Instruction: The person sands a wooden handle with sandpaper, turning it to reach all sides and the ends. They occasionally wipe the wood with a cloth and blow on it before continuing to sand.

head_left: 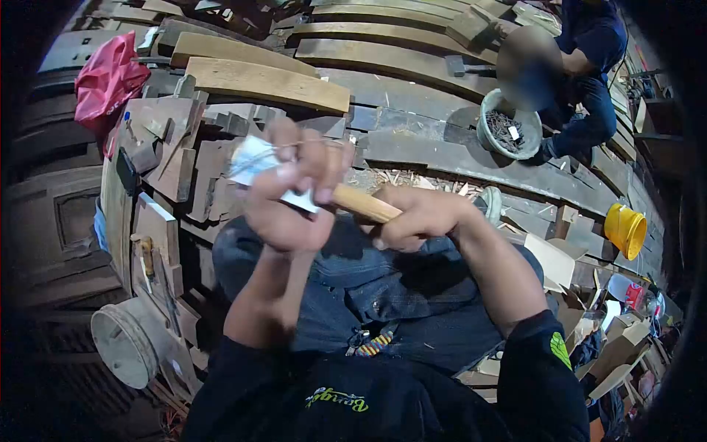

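Observation:
My left hand (294, 195) is closed, its fingers curled around a thin white-and-blue sheet (254, 162) and the near end of a pale wooden stick. Motion blurs these fingers. A thin dark line, perhaps a wire or a fold, crosses the sheet. To the right, my right hand (423, 214) grips the other end of the wooden stick (364, 203), which looks like a tool handle. Both hands are above my lap, with my crossed legs in dark trousers (412, 287) beneath them. The stick's left end is hidden behind my left fingers.
Another person (589, 88) sits at upper right beside a bucket (486, 136) of dark pieces, near a hammer (468, 68). Planks (269, 85) lie ahead. A pink bag (110, 85) and whitish bucket (121, 346) are left; a yellow bucket (626, 230) and scraps (618, 350) are right.

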`<state>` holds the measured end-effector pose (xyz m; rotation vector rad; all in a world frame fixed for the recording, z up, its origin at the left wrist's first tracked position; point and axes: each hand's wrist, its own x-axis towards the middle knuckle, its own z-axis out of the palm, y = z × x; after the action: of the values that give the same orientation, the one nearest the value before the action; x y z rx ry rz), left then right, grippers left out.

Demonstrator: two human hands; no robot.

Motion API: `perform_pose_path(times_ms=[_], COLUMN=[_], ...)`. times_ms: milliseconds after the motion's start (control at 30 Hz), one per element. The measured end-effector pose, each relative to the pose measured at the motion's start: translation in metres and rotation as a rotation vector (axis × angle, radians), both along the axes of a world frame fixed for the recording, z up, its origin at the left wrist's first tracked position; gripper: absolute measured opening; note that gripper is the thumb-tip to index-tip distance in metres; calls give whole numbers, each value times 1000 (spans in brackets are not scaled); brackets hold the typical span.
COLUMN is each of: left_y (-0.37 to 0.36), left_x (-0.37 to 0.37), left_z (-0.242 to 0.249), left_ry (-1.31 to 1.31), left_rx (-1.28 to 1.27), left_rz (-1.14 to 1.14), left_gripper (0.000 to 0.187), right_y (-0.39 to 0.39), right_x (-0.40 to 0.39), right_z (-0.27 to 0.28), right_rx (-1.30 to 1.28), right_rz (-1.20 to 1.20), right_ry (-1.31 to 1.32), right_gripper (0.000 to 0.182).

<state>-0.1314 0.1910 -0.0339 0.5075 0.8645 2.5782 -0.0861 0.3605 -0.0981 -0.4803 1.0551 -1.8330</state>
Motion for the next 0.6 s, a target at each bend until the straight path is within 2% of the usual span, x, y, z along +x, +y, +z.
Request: perform_pose_path(times_ms=[33,100,167,200,233,300,367,433,500,533,567,600], left_y=[6,21,18,8,-8,-16,-9,11,21,18,11,0], left_x=[11,25,18,6,-2,-14,-6,13,23,19,7,-2], left_z=[-4,-7,2,-1,4,16,4,-10,-11,-6,-6,-1], left_ry=[10,-36,-35,-7,-90,-22,-63,-41,-44,-67,-21,-18], left_rx=[-143,-124,-134,-51,-35,19,29,-77,-113,-115,-99,-47], left_rz=[-7,-96,-4,35,90,174,62,-59,-77,-27,0,72], left_gripper=[19,23,23,20,17,16,17,20,24,25,22,21], right_y=[4,11,10,6,4,2,2,5,8,7,7,4], right_x=[2,7,5,2,0,1,2,4,9,5,3,1], right_z=[1,5,8,10,10,4,3,5,10,10,16,12], right_rx=[0,44,35,9,-20,-27,-46,-25,84,9,-83,-85], right_rz=[6,-66,-107,-54,-3,-6,63,37,-106,-116,-39,-13], right_ry=[5,-115,-83,-163,-239,-228,-239,-203,-225,-159,-338,-322], right_gripper=[13,13,13,14,14,14,13,12,13,13,13,13])
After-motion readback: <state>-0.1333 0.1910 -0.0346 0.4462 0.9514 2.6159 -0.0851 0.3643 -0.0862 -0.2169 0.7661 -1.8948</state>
